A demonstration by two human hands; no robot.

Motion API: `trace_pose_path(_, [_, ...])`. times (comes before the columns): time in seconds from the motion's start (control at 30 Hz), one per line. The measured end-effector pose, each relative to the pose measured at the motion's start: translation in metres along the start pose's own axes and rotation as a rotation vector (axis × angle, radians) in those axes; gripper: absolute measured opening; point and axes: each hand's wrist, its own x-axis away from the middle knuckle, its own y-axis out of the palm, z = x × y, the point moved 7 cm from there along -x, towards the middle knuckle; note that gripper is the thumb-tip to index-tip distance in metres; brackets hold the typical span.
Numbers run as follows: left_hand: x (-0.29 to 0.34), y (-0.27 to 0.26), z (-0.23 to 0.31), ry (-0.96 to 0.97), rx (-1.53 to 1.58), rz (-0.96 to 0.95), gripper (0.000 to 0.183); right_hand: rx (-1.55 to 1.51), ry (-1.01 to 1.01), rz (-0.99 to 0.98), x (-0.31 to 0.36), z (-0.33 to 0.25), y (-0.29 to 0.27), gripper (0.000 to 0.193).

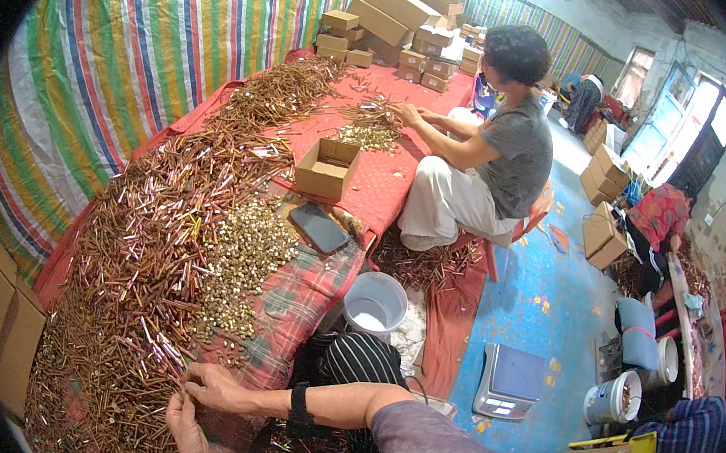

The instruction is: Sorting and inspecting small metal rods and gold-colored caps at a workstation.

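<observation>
My right hand (pixel 218 388), a dark band on its wrist, reaches in over the near edge of a heap of slim copper-coloured tubes (pixel 147 249). Its fingers are closed in a pinch, but what they hold is too small to tell. Just below it, my left hand (pixel 185 426) has its fingertips pressed together close to the right fingertips; its grip is unclear too. A few shiny pinkish tubes (pixel 161 349) lie right beside the fingers. Small gold-and-white caps (pixel 242 254) form a pile to the right of the tubes, on a plaid cloth (pixel 308 295).
A phone (pixel 319 227) and an open cardboard box (pixel 326 171) sit beyond the caps. A white bucket (pixel 375 305) stands by the table edge, and a scale (pixel 510 380) on the blue floor. Across the table, another person (pixel 502 144) handles tubes. Boxes (pixel 392 20) are stacked behind.
</observation>
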Motion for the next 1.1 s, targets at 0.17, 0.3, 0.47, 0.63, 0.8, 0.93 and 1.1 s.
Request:
trace_pose_path(0.17, [0.005,-0.014,-0.004,0.014,-0.025,0.061,0.018,-0.048,0.072,-0.056,-0.004,0.007,0.013,0.022])
trace_pose_path(0.3, [0.005,-0.027,-0.009,-0.17,-0.056,0.061,0.025,0.005,0.065,-0.037,-0.009,0.014,0.011,0.02])
trace_pose_path(0.47, [0.003,-0.015,-0.009,-0.13,-0.079,0.07,0.022,-0.083,0.162,-0.058,-0.006,0.026,0.004,0.019])
trace_pose_path(0.63, [0.011,-0.029,-0.015,-0.176,-0.046,0.157,0.016,-0.27,0.247,-0.096,0.002,0.012,0.011,0.022])
trace_pose_path(0.8, [0.013,-0.034,-0.02,-0.289,0.238,0.236,0.009,-0.16,0.151,-0.025,-0.014,0.024,-0.003,0.019])
trace_pose_path(0.93, [0.016,-0.036,-0.022,-0.286,0.245,0.247,0.009,0.196,-0.086,0.312,-0.04,0.006,-0.053,0.014])
trace_pose_path(1.1, [0.016,-0.033,-0.017,-0.294,0.208,0.24,0.009,0.641,-0.145,0.519,-0.082,0.026,-0.117,0.023])
